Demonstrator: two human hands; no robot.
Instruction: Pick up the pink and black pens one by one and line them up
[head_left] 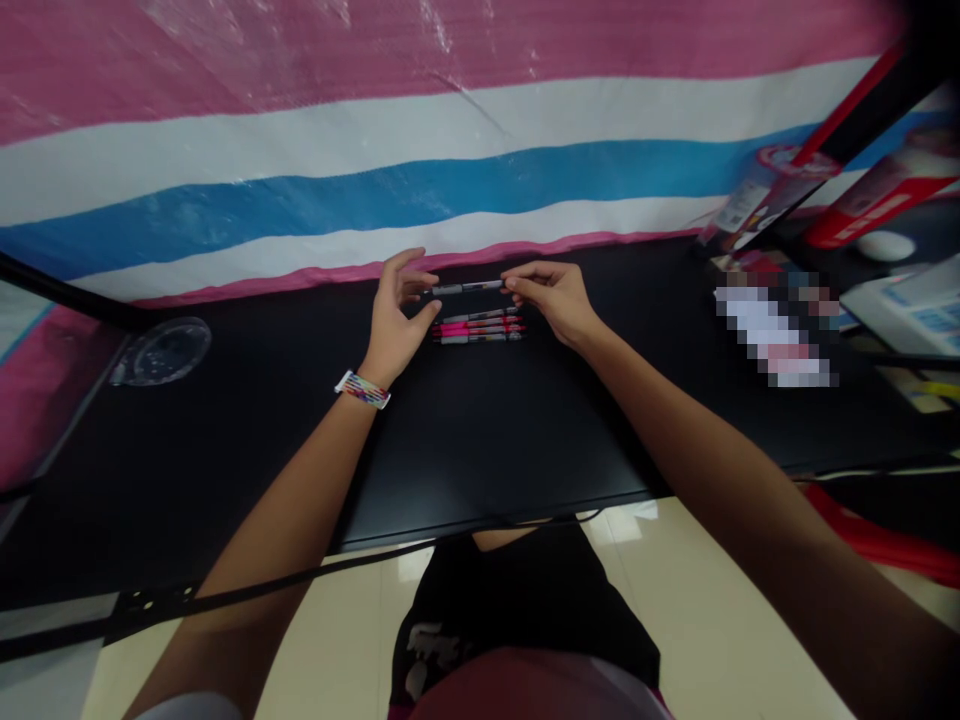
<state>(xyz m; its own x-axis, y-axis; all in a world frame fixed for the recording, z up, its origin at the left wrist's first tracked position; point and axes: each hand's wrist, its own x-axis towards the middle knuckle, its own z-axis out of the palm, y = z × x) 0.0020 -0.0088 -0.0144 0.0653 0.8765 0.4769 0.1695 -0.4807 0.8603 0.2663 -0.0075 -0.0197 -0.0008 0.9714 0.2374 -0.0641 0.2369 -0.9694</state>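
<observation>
Both hands on pen

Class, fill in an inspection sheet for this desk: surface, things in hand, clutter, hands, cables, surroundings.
Surface: black desk, matte, bare in front of the person.
Things in hand: one pen held level by both ends; three pens lying side by side on the desk just below it.
Clutter: clear round lid far left; boxes and papers far right, partly blurred.
Hands: left hand pinches the pen's left end, striped wristband on its wrist; right hand pinches the right end.
Cables: black cable along the desk's near edge.
Surroundings: striped pink, white and blue sheet behind.
</observation>
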